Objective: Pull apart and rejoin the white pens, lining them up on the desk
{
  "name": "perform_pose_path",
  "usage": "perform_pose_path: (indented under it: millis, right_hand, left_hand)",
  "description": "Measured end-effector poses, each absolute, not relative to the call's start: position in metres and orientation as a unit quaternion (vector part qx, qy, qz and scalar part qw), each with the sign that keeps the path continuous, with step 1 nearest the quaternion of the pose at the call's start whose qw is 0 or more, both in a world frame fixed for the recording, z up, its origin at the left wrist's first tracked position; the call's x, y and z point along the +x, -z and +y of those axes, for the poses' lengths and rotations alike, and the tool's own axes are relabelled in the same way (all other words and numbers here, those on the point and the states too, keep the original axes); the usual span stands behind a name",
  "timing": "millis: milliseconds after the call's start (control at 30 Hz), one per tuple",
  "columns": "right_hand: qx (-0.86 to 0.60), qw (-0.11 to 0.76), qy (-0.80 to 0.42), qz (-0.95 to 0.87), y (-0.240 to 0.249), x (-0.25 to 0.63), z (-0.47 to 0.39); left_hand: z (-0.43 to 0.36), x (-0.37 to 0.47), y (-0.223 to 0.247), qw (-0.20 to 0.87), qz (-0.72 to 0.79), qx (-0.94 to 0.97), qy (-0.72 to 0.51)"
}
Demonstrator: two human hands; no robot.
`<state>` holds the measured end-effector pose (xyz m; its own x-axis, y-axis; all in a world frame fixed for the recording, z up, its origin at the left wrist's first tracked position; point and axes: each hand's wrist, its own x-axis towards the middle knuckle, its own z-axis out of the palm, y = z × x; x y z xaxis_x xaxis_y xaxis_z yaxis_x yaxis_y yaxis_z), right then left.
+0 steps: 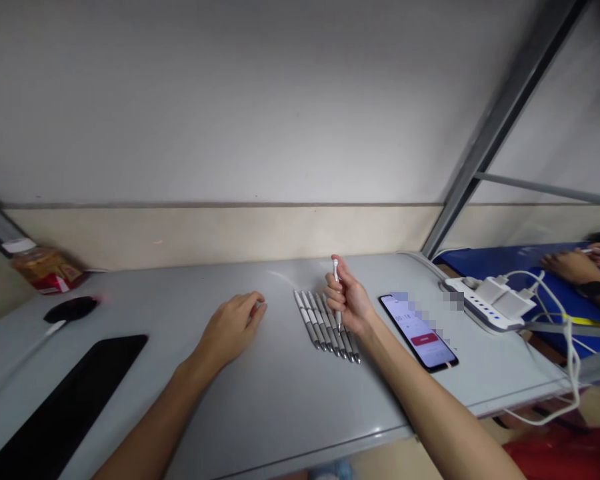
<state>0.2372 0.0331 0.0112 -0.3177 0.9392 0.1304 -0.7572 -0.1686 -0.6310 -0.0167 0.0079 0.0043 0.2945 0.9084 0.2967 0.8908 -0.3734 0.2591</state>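
Observation:
My right hand [347, 297] is closed around a white and grey click pen [336, 270], held nearly upright above the table. Its thumb is up by the pen's top end, and the tip points down. Below and beside this hand lies a row of several matching pens [313, 323], side by side and slanted; the hand hides part of the row. Left of the pens, my left hand [235, 327] rests on the grey table [260, 407] with its fingers loosely bent and a small gap by the thumb. I see nothing in it.
A lit phone [420, 333] with a timer lies right of my right arm. Beyond it are a power strip [485, 303] and white cables [575, 360]. At left lie a black slab [75, 400], a dark oval object [70, 309] and a bottle [45, 267]. Another person's hands [575, 267] are at far right.

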Motion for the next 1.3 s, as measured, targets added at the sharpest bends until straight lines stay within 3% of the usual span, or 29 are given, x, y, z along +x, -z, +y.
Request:
perform_pose_path:
  millis: [267,400,667,900,1300]
  right_hand:
    - [-0.185,0.509,-0.755,-0.369,-0.011,0.222,0.026]
    - [-0.265,0.475,-0.69,-0.478,0.001,0.202,0.014]
    - [-0.41,0.437,-0.332,-0.729,0.021,0.183,0.008]
    - [-0.527,0.281,-0.045,-0.801,0.014,0.194,0.008]
    - [-0.545,0.269,-0.078,-0.791,0.012,0.208,0.014]
  left_hand:
    - [0.008,-0.013,-0.003,0.015,0.567,0.799,-0.2]
    - [0.006,-0.012,-0.003,0.019,0.549,0.808,-0.213]
    - [0.003,-0.005,0.003,0.026,0.513,0.829,-0.222]
    - [0.002,-0.002,0.004,0.015,0.496,0.84,-0.219]
    - [0.003,-0.004,0.005,0.023,0.486,0.843,-0.227]
